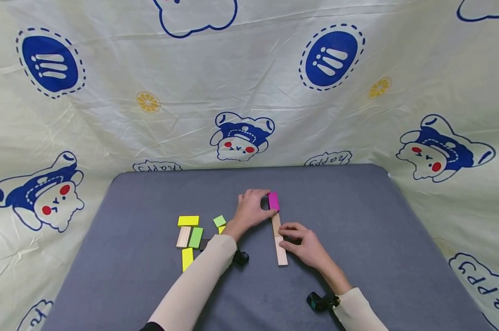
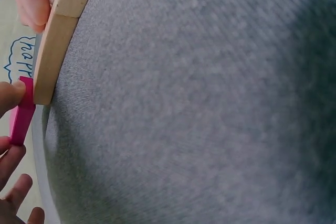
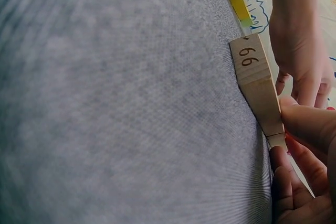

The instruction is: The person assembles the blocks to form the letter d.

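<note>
Where the left fingers (image 2: 11, 163) pinch, a pink block (image 1: 274, 201) lies between them.

The right hand (image 3: 312, 170) is resting its thumb against a number-marked wooden block (image 3: 257, 85), and the left hand (image 3: 300, 51) is showing beyond. Farther toward the grey table's (image 3: 131, 103) edge, a yellow block (image 3: 239, 4) is lying.

One block (image 1: 275, 201) is magenta, wooden blocks (image 1: 281, 253) beige, the tabletop (image 1: 357, 220) grey.

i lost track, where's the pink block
The pink block is right of centre in the head view, pinched by the left hand beyond the wooden row.
</note>
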The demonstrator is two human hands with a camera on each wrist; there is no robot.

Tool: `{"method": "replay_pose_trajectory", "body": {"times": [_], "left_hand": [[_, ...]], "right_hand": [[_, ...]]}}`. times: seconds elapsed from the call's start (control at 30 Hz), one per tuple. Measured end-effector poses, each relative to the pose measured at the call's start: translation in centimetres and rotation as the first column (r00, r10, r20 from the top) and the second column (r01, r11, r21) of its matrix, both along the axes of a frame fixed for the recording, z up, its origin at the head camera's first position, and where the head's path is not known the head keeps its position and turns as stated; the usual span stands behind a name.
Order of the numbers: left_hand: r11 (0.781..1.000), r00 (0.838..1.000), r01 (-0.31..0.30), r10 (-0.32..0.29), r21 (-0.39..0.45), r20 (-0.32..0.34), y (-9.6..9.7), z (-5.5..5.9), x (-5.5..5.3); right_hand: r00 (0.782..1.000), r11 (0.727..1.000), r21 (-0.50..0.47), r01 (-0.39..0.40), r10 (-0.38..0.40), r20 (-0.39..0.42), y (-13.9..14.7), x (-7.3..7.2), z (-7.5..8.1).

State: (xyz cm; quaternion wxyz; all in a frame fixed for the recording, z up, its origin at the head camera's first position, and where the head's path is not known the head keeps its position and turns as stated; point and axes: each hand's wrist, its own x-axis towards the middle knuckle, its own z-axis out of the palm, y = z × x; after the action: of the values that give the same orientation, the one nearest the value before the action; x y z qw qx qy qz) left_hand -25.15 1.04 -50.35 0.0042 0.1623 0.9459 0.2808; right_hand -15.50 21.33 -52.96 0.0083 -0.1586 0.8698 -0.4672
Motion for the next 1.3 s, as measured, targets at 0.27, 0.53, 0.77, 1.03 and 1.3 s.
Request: {"method": "replay_pose_trajectory", "body": {"times": [0.27, 0.53, 0.77, 1.03, 1.3], "left_hand": [[1.000, 0.999, -0.008, 0.007, 0.022, 0.052, 0.14, -0.20, 0.08], [0.999, 0.995, 0.021, -0.025, 0.042, 0.100, -0.03, -0.70, -0.14], [0.999, 0.992, 0.027, -0.030, 0.021, 0.124, 0.16, -0.75, -0.35], [1.000, 0.991, 0.023, -0.025, 0.016, 0.132, 0.25, -0.53, -0.29], [0.999, 0.992, 0.032, -0.032, 0.003, 0.124, 0.13, -0.61, 0.03]], "right_hand": [[1.000, 1.000, -0.009, -0.002, 0.002, 0.011, 0.01, 0.03, 0.02], [1.000, 1.000, -0.012, -0.007, 0.007, 0.009, 0.12, 0.03, -0.03], [1.000, 1.000, -0.010, -0.005, 0.005, 0.008, 0.13, 0.05, -0.04], [1.000, 1.000, -0.007, -0.002, 0.002, -0.003, 0.08, 0.02, 0.07], [1.000, 1.000, -0.008, 0.001, -0.001, -0.003, 0.00, 0.04, 0.12]]}}
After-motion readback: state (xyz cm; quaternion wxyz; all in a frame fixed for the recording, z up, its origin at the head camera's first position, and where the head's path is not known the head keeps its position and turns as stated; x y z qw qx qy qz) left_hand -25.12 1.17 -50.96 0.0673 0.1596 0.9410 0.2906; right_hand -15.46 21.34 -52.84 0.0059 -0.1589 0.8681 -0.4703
